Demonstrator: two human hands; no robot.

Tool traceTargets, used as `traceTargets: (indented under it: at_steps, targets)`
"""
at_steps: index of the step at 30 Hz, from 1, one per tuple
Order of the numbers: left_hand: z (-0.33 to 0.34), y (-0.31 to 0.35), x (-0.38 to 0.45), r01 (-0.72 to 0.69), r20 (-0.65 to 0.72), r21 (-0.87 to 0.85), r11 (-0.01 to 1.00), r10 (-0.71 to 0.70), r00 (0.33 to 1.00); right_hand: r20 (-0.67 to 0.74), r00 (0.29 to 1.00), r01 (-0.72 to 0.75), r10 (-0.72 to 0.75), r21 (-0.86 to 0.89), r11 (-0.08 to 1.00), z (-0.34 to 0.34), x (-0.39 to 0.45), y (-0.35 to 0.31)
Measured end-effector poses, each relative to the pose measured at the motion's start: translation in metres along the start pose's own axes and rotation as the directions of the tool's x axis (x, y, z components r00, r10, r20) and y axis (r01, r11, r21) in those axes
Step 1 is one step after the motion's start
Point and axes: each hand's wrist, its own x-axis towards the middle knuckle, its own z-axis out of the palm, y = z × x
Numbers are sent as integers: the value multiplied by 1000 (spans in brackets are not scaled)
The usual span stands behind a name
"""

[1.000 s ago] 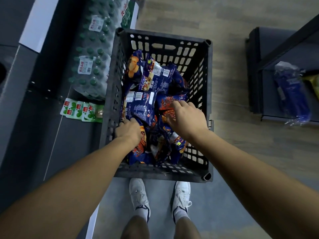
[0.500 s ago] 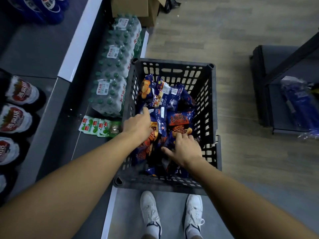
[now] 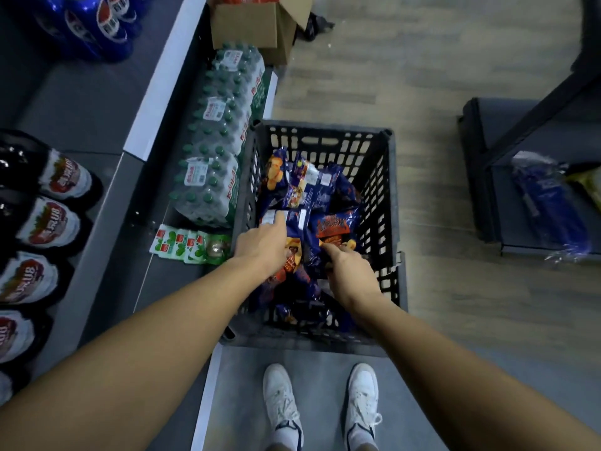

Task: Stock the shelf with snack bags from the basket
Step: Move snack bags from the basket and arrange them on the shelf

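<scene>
A dark grey slatted basket [image 3: 325, 133] stands on the floor in front of my feet, holding several blue snack bags with orange print. My left hand [image 3: 261, 247] reaches into its left side, fingers curled over a blue bag with a white label [image 3: 276, 218]. My right hand [image 3: 349, 271] is in the middle of the basket, thumb and fingers closed on the lower edge of a blue bag with a red-orange logo [image 3: 335, 226]. More bags [image 3: 302, 183] lie toward the basket's far side. The grey shelf [image 3: 97, 102] runs along the left.
On the left shelf lie dark bottles [image 3: 48, 222] and blue bottles [image 3: 97, 24]. Shrink-wrapped packs of green-capped water [image 3: 214, 164] and small green-white packets [image 3: 182, 245] lie beside the basket. A cardboard box [image 3: 253, 24] stands beyond. A low shelf at right holds a blue package [image 3: 549, 203].
My view has tilted up, showing more of the left shelf. My left hand slid forward onto the labelled bag. My right hand drew back toward the near side and closed on a bag.
</scene>
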Motion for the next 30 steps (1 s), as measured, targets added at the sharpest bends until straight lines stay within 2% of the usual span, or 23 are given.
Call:
traceTargets:
  at_steps: [7, 13, 15, 19, 24, 30]
  targets:
    - [-130, 5, -29, -23, -77, -9, 1000, 22, 997, -185, 973, 123, -137, -84, 989, -142, -13, -33]
    - [-239, -2, -70, -84, -135, -54, 995, 76, 988, -262, 946, 159, -191, -139, 977, -246, -39, -81]
    - [-265, -5, -82, -104, -146, -44, 994, 96, 985, -291, 924, 210, -249, -158, 965, -273, -49, -98]
    - [-301, -12, -99, -127, -174, -42, 991, 118, 978, -345, 868, 307, -356, -189, 933, -311, -68, -124]
    - [-323, -23, -116, -148, -190, -80, 986, 131, 973, -382, 842, 299, -380, -256, 919, -335, -83, -147]
    - [-344, -39, -156, -104, -287, -197, 975, 44, 957, -336, 831, 346, -443, -312, 885, -356, -94, -171]
